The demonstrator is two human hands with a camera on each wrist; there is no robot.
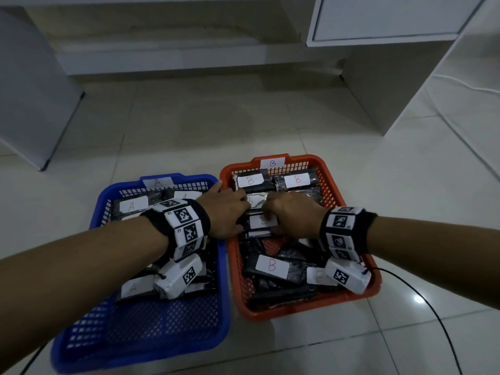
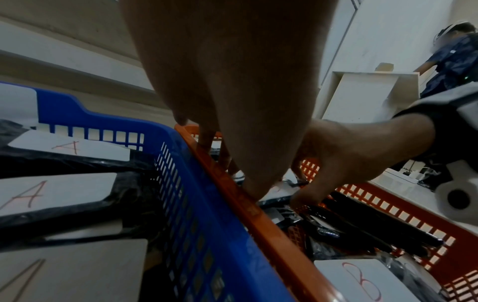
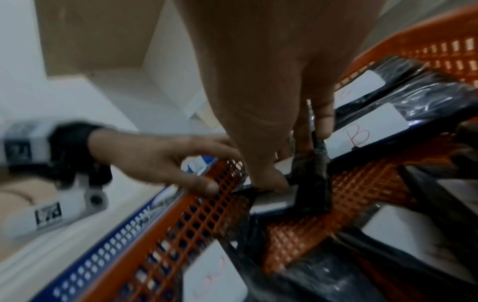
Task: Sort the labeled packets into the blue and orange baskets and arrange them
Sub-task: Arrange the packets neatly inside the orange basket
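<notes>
The blue basket on the left carries an "A" tag and holds black packets with white "A" labels. Beside it, the orange basket tagged "B" holds black packets labelled "B". Both hands meet over its middle. My right hand pinches a black packet between its thumb and fingers. My left hand reaches across the blue rim, with its thumb and fingertips resting on the same packet and its index finger pointing away. The packet's letter is hidden.
The baskets stand side by side, touching, on a pale tiled floor. White cabinets stand behind and at the left. A black cable runs over the tiles to the right. In the left wrist view another person stands in the background.
</notes>
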